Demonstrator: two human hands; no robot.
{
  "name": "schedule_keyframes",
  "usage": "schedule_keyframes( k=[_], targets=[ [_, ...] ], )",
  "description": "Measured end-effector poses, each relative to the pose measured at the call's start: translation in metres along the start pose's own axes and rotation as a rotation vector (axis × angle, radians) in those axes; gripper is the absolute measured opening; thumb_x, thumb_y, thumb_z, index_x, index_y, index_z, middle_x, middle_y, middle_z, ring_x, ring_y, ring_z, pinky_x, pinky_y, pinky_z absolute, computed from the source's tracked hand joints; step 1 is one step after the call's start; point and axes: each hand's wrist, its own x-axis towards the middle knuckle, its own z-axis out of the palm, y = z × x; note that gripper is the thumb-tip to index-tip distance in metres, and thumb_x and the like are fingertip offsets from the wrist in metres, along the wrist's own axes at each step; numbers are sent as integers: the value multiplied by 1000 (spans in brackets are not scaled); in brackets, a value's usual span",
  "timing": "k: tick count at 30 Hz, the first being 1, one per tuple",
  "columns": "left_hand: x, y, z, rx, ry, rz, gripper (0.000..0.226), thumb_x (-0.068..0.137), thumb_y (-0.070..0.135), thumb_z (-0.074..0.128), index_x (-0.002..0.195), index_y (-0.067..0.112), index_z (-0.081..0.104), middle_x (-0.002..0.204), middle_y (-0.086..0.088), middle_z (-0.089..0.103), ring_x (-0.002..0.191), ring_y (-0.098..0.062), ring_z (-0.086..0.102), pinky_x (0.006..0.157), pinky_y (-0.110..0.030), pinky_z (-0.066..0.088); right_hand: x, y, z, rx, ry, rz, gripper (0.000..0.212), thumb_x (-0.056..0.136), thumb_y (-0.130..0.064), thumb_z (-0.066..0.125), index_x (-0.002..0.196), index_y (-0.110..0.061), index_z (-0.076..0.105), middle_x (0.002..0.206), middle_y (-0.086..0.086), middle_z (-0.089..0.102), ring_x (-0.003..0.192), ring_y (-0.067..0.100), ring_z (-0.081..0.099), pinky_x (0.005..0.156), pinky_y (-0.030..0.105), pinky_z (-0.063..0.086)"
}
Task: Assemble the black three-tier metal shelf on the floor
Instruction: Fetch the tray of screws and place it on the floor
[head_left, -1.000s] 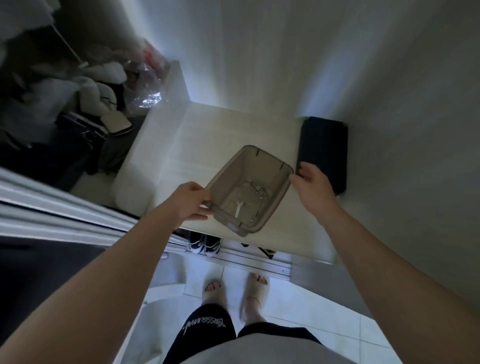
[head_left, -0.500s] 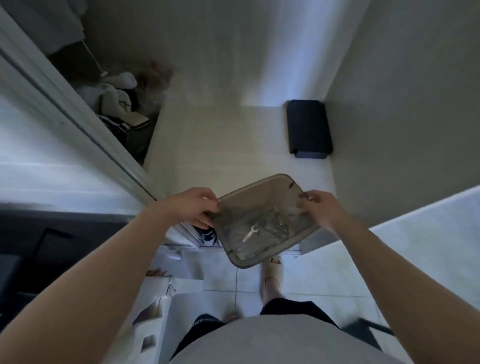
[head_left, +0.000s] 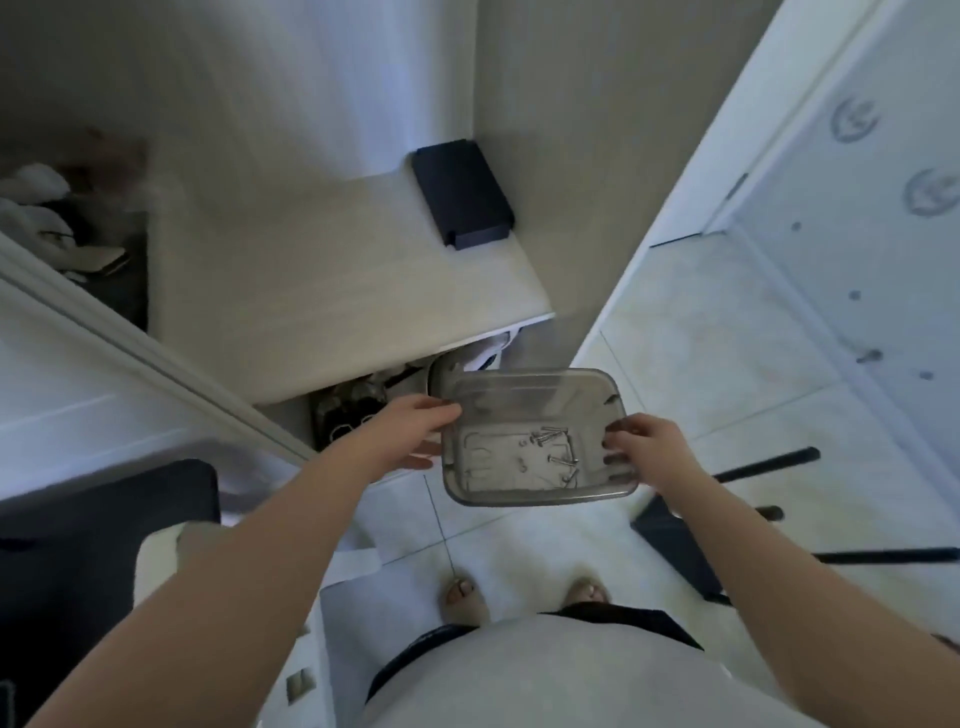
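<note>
Since the earlier frames the translucent grey plastic tray (head_left: 535, 436) has come off the pale wood-grain worktop (head_left: 322, 291) and away from it — it now hangs over the white tiled floor (head_left: 701, 332), and the view has swung right to take in a white door (head_left: 878, 218).

Largest in sight, the floor runs from the door down to the person's two sandalled feet (head_left: 524, 597). On it at the right lie long black metal bars (head_left: 769, 465) and a dark flat panel (head_left: 670, 545), parts that look like the black shelf, unassembled; more detail cannot be made out. The worktop sits up and left, with a black rectangular box (head_left: 462, 195) at its far right corner against the wall. Shoes (head_left: 353, 410) are tucked in the dark space under its edge.

The tray is held level between both hands. The left hand (head_left: 415, 431) grips its left rim, fingers curled under and thumb on top. The right hand (head_left: 649, 452) clasps the right rim, fingers (head_left: 615, 441) hooked over the edge into the tray.

Inside, loose on the bottom — several small silver screws (head_left: 550, 439) and a bent metal key, blurred.
</note>
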Motion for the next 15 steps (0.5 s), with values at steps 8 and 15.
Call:
schedule_keyframes(
  k=[8,15],
  targets=[
    [25,-2,156,197,-129,-28,20,95,30,66,108,14,62,106,-8,71,92,-25,70,83,-40,56,-51,135,-92,158,238,216,16,88,1,65,103,-1,65,86,16,68,74,29,67,56,33,58],
    [11,-28,320,444,-216,-91,5,96,16,63,93,17,59,92,-7,68,83,-24,64,73,-32,48,-114,273,-176,320,336,384,10,91,-7,66,96,-13,60,90,14,68,76,28,68,65,41,62]
  ],
)
